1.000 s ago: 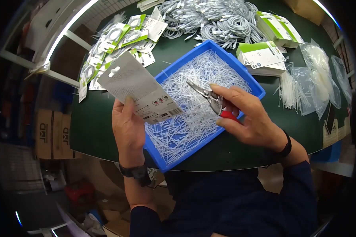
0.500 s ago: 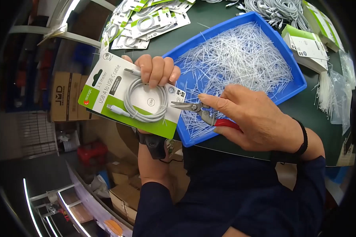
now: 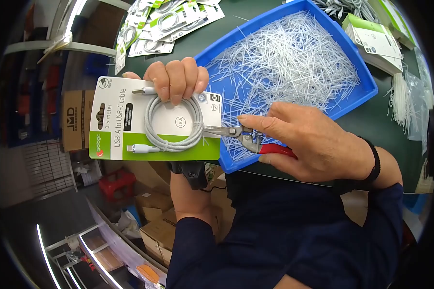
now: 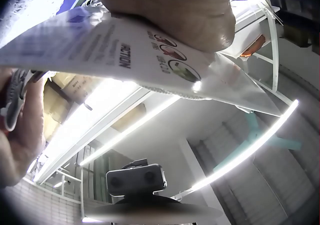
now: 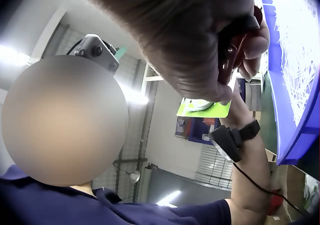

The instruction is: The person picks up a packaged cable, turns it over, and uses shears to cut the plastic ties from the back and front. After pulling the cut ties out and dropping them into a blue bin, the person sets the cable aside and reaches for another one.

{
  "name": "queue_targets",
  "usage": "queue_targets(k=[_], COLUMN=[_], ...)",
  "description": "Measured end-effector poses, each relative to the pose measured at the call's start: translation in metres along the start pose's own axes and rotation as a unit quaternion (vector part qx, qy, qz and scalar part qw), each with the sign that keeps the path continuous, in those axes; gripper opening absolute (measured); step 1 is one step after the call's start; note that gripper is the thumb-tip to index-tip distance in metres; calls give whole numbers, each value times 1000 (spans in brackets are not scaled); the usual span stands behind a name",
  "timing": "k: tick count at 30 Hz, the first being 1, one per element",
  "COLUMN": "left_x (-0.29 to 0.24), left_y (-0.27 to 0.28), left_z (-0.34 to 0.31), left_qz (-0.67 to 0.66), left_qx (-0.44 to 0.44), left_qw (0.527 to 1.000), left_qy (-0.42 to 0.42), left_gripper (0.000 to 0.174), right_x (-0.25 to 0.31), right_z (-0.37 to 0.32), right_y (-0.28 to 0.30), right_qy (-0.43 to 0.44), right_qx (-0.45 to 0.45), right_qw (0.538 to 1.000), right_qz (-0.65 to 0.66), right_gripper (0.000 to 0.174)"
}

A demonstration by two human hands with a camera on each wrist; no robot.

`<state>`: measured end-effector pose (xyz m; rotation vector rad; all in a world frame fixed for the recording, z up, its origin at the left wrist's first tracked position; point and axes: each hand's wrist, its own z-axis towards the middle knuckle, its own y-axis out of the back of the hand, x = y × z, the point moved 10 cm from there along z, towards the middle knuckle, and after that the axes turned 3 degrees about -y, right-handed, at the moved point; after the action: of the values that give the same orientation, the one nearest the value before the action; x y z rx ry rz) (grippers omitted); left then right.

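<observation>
Left hand [image 3: 178, 81], fingers curled over its edge, grips the cable card [image 3: 118, 115] above the bench [image 3: 246, 10]; right hand [image 3: 313, 139], closed round red-handled cutters [image 3: 277, 150], holds their tips at the coiled cable [image 3: 152, 123].

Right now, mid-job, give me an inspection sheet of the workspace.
Surface: dark green tabletop, partly covered.
Job's things: carded USB-A to USB-C cable; red-handled cutters, blades at the coil's right side; blue tray of white plastic strips.
Clutter: carded cables, white ties, stacked cards.
Hands: left hand grips the card; right hand holds the cutters.
Cables: grey heap beyond the tray; black lead at left wrist camera.
Surroundings: JMD carton, red stool.
</observation>
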<state>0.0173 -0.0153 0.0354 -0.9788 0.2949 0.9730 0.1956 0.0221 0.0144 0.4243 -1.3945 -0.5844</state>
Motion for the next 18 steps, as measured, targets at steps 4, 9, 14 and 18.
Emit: queue_targets(k=[4,9,14,18], left_x=[-7,-12,-13,17], left_y=[-3,1,9,10], left_z=[-1,-5,-9,-13], left_qz=[-8,-24,-35,-22], left_qx=[28,0,-71,-116], left_qw=[999,995,989,987], left_qy=[-41,-92,-127,-113], left_gripper=[64,62,62,63], right_x=[-4,-1,-4,-11], right_z=[1,1,4,7], right_y=[-2,1,8,16], right_qy=[9,25,-17,-16], right_qx=[6,-7,-18,-112], right_qw=[1000,1000,1000,983], right_qz=[24,-14,-16,148], right_gripper=[71,71,70,65])
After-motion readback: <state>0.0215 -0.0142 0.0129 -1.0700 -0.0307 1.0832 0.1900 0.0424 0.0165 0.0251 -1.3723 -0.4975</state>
